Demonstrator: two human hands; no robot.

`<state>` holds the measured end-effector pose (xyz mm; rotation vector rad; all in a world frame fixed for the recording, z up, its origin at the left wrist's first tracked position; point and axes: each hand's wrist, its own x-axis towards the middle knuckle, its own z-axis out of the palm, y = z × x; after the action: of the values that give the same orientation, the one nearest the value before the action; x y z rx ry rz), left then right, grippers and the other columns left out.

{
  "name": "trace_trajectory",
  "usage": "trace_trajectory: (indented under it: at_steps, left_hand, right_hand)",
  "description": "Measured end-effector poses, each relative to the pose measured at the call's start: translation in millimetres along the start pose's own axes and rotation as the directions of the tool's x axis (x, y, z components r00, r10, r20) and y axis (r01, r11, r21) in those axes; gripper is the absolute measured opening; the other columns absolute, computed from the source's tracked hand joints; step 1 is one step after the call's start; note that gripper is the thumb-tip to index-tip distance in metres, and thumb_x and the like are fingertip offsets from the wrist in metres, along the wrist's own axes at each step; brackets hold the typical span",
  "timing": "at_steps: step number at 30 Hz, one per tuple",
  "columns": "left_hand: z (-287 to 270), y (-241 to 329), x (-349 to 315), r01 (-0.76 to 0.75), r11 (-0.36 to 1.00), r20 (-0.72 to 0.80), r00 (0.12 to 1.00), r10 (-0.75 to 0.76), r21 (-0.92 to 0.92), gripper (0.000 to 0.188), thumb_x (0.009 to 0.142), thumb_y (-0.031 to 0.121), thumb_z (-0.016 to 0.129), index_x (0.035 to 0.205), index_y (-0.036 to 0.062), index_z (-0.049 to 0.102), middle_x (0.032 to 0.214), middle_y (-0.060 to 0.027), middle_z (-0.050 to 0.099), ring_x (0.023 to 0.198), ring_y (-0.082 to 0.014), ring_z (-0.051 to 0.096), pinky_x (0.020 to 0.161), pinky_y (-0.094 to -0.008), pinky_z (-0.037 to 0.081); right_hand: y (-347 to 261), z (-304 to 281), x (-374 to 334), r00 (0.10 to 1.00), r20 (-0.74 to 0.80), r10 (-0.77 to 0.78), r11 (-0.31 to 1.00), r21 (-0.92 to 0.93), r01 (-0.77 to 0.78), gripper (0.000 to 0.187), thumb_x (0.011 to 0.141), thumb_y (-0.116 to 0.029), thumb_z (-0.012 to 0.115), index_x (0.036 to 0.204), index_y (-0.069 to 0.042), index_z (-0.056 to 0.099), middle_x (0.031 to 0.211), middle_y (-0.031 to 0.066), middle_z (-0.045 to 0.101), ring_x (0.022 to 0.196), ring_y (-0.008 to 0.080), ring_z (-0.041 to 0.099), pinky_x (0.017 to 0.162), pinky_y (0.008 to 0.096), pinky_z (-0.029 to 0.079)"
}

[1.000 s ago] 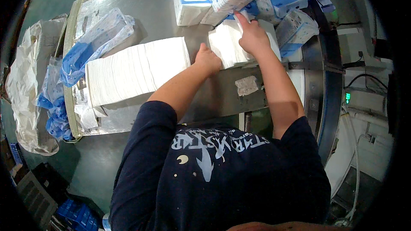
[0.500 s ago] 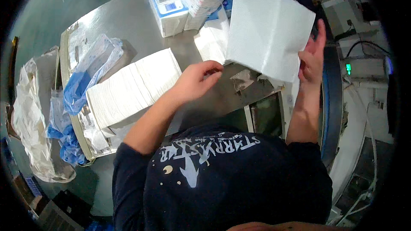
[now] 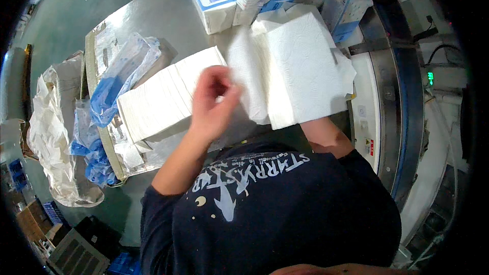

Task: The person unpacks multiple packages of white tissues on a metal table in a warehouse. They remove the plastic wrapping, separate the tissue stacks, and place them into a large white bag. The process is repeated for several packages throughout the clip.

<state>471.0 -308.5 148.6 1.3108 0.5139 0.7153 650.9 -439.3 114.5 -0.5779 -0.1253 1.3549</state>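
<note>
Head view, from where I stand: person's left hand (image 3: 211, 104), motion-blurred, in front of right end of long white block of folded paper (image 3: 158, 99); fingers curled, gap to thumb narrow, can't tell if anything pinched. Right hand (image 3: 315, 127) mostly hidden beneath broad, white, textured paper sheets (image 3: 308, 58); can't tell its grip. Sheets fanned open, right of block, near blue-and-white wrapped packs (image 3: 211, 2). Crumpled blue-and-clear plastic wrapper (image 3: 125, 79) beside block's left end, on grey metal table (image 3: 153, 12).
</note>
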Motion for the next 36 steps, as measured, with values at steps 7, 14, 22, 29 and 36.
trace_trajectory:
  at_steps: [7, 14, 22, 29, 36]
  left_hand:
    - [-26.8, 40.5, -12.0, -0.314, 0.798, 0.121, 0.948, 0.294, 0.514, 0.046, 0.073, 0.007, 0.067, 0.114, 0.0003, 0.048, 0.107, -0.0112, 0.050, 0.095, -0.0205, 0.049, 0.082, -0.0324, 0.041]
    - [9.9, 10.0, -25.1, 0.178, 0.961, 0.152, 0.977, -0.147, -0.213, 0.090, 0.073, 0.012, 0.070, 0.143, 0.0043, 0.013, 0.127, -0.0161, 0.042, 0.117, -0.0254, 0.044, 0.094, -0.0408, 0.040]
    - [25.9, -1.3, -19.0, 0.487, 0.754, 0.235, 0.873, -0.427, -0.440, 0.039, 0.087, 0.011, 0.056, 0.123, 0.0001, 0.045, 0.107, -0.0080, 0.056, 0.097, -0.0133, 0.052, 0.087, -0.0279, 0.043]
    - [22.4, 10.3, -20.6, 0.304, 0.934, 0.128, 0.950, -0.284, -0.187, 0.011, 0.086, 0.010, 0.063, 0.083, 0.0027, 0.056, 0.076, 0.0034, 0.056, 0.070, -0.0045, 0.049, 0.063, -0.0203, 0.041]
    - [-28.8, 36.4, -28.9, 0.084, 0.988, 0.114, 0.989, -0.099, 0.127, 0.021, 0.075, 0.005, 0.073, 0.072, 0.0073, 0.052, 0.071, 0.0063, 0.047, 0.064, -0.0031, 0.041, 0.055, -0.0195, 0.035]
  right_hand:
    - [4.4, 6.2, 5.1, 0.998, 0.030, 0.052, 0.999, -0.014, -0.052, 0.071, 0.075, -0.041, 0.053, 0.137, -0.010, 0.035, 0.130, 0.0187, 0.047, 0.111, 0.0316, 0.053, 0.092, 0.0432, 0.046]
    - [4.3, 12.0, -8.0, 0.991, 0.083, 0.108, 0.994, -0.009, -0.108, 0.076, 0.075, -0.048, 0.053, 0.138, -0.009, 0.034, 0.130, 0.0184, 0.046, 0.112, 0.0314, 0.053, 0.092, 0.0433, 0.046]
    - [7.9, 17.4, -9.6, 0.979, 0.124, 0.164, 0.984, 0.048, -0.171, 0.083, 0.075, -0.058, 0.053, 0.138, -0.007, 0.033, 0.131, 0.0180, 0.046, 0.113, 0.0313, 0.053, 0.092, 0.0433, 0.046]
    - [9.6, 39.9, -21.0, 0.972, 0.137, 0.192, 0.966, 0.151, -0.212, 0.089, 0.075, -0.065, 0.053, 0.138, -0.006, 0.032, 0.131, 0.0177, 0.046, 0.113, 0.0312, 0.052, 0.092, 0.0433, 0.046]
    - [8.7, -35.6, -8.2, 0.987, -0.064, 0.146, 0.984, 0.116, -0.138, 0.125, 0.055, -0.094, 0.035, 0.140, -0.002, 0.029, 0.133, 0.0169, 0.044, 0.118, 0.0300, 0.048, 0.097, 0.0426, 0.041]
